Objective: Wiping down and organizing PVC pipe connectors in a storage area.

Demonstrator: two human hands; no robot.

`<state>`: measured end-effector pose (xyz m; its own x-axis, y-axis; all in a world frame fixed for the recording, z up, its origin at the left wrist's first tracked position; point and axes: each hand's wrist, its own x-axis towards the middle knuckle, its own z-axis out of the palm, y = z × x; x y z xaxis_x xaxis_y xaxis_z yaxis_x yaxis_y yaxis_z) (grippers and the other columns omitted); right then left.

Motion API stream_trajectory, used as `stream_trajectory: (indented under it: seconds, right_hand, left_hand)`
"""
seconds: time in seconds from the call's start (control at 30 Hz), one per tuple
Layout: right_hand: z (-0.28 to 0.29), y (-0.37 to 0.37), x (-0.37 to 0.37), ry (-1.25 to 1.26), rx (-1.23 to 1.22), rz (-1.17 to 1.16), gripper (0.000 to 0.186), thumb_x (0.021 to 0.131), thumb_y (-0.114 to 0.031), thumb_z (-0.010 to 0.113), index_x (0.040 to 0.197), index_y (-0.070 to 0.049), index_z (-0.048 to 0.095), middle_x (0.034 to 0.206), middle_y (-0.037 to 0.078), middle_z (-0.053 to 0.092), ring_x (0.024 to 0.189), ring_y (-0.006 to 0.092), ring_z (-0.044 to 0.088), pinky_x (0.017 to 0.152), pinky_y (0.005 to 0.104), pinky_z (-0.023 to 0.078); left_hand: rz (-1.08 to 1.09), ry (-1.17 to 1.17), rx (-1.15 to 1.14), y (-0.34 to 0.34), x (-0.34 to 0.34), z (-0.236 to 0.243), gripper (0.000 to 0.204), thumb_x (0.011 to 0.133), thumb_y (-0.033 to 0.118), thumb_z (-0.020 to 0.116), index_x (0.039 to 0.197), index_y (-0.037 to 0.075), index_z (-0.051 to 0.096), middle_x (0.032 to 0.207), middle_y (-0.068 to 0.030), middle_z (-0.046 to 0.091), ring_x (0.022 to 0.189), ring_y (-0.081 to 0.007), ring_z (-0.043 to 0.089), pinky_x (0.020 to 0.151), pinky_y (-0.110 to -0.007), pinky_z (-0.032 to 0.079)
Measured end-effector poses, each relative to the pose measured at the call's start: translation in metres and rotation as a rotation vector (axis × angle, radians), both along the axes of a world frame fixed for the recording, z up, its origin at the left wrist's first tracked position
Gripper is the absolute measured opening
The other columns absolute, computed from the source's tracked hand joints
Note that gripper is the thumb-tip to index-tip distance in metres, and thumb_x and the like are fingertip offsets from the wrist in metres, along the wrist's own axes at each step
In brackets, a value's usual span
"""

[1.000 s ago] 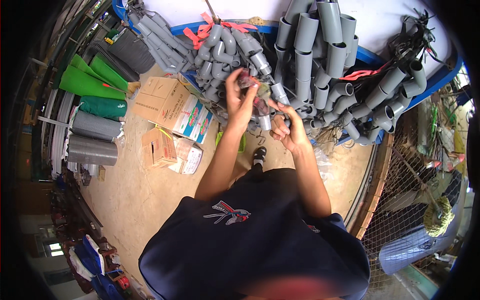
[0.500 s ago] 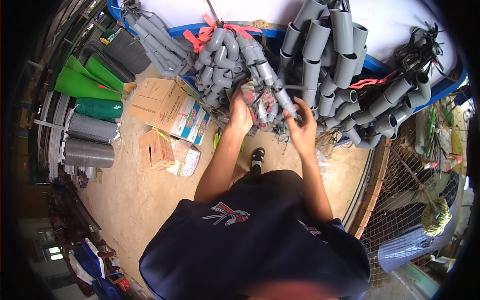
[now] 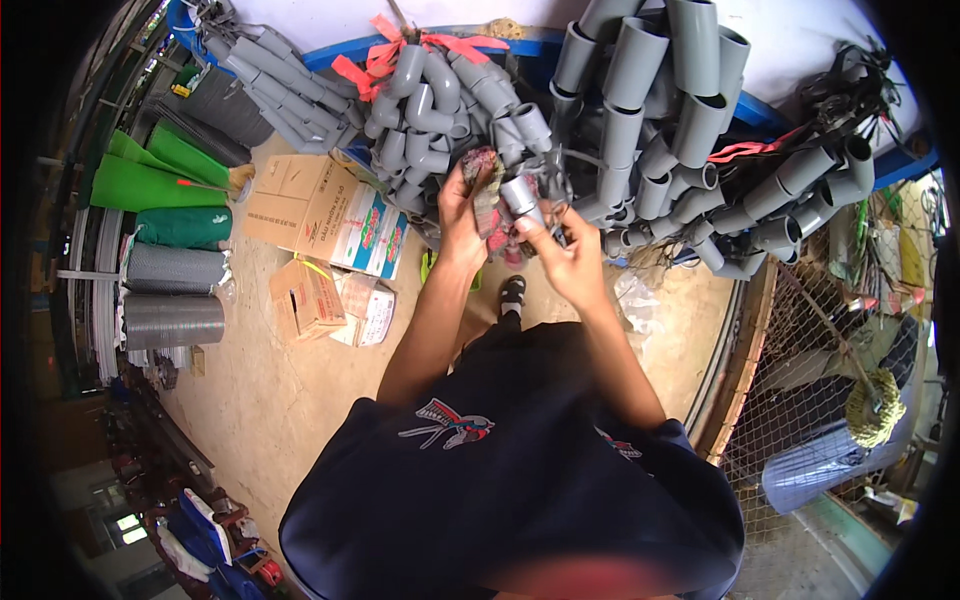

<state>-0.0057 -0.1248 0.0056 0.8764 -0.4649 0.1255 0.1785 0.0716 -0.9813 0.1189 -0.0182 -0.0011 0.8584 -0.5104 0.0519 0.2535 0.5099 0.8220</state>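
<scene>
My left hand (image 3: 461, 222) is closed round a crumpled, dirty reddish rag (image 3: 483, 175), which sticks up past the fingers. In my right hand (image 3: 572, 258) a short grey pipe fitting (image 3: 521, 198) is gripped between thumb and fingers, its shiny side tilted toward the rag. Part of the rag hangs behind the fitting. Just beyond both hands hangs a bunch of grey elbow and coupling fittings (image 3: 430, 112), tied at the top with pink ribbon (image 3: 465, 44). Whether the held fitting is still strung to that bunch I cannot tell.
Larger grey fittings (image 3: 635, 65) hang at the right, with more strung at the far left (image 3: 290, 85). Cardboard boxes (image 3: 295, 205) stand on the floor to the left, near green and grey mesh rolls (image 3: 175, 320). Wire netting (image 3: 800, 400) runs along the right.
My right hand has moved left and nearer, bringing the fitting close to the rag. The rag shows more plainly now in my left hand. The view has shifted slightly.
</scene>
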Motion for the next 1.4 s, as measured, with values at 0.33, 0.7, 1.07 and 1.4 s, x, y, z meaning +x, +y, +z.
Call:
stream_trajectory:
  seconds: [0.33, 0.7, 1.07, 1.4]
  right_hand:
    - [-0.035, -0.024, 0.019, -0.133, -0.484, -0.031, 0.026, 0.088, -0.005, 0.072, 0.113, 0.0, 0.069, 0.099, 0.014, 0.071, 0.094, 0.0265, 0.064, 0.08, 0.0352, 0.049]
    - [-0.013, -0.018, 0.007, 0.039, -0.232, -0.093, 0.04, 0.086, -0.007, 0.076, 0.122, 0.002, 0.062, 0.095, 0.01, 0.065, 0.089, 0.0209, 0.063, 0.086, 0.0332, 0.05]
    - [0.043, -0.033, 0.074, -0.157, -0.327, -0.185, 0.065, 0.092, -0.025, 0.078, 0.144, 0.002, 0.051, 0.131, 0.019, 0.065, 0.124, 0.026, 0.062, 0.104, 0.0393, 0.048]
    - [0.047, -0.06, 0.107, -0.025, 0.227, 0.057, 0.022, 0.099, -0.024, 0.069, 0.096, -0.002, 0.07, 0.088, 0.001, 0.068, 0.074, 0.0068, 0.053, 0.068, 0.0259, 0.042]
  left_hand:
    - [-0.058, -0.406, 0.355, -0.007, -0.022, 0.027, 0.036, 0.101, 0.0, 0.058, 0.137, 0.002, 0.06, 0.12, -0.0059, 0.068, 0.106, -0.0117, 0.064, 0.096, -0.028, 0.052]
    - [-0.003, 0.0, 0.086, 0.006, 0.002, 0.025, 0.042, 0.091, 0.002, 0.06, 0.131, 0.008, 0.051, 0.112, -0.0078, 0.061, 0.102, -0.0152, 0.061, 0.095, -0.031, 0.048]
    - [-0.19, -0.236, 0.19, 0.037, 0.021, 0.015, 0.041, 0.094, -0.003, 0.056, 0.133, 0.006, 0.046, 0.111, -0.0067, 0.061, 0.098, -0.0124, 0.058, 0.089, -0.027, 0.047]
    - [0.547, -0.512, 0.46, 0.068, 0.052, 0.076, 0.026, 0.107, 0.015, 0.058, 0.129, 0.001, 0.053, 0.11, -0.0083, 0.067, 0.095, -0.0134, 0.066, 0.084, -0.03, 0.056]
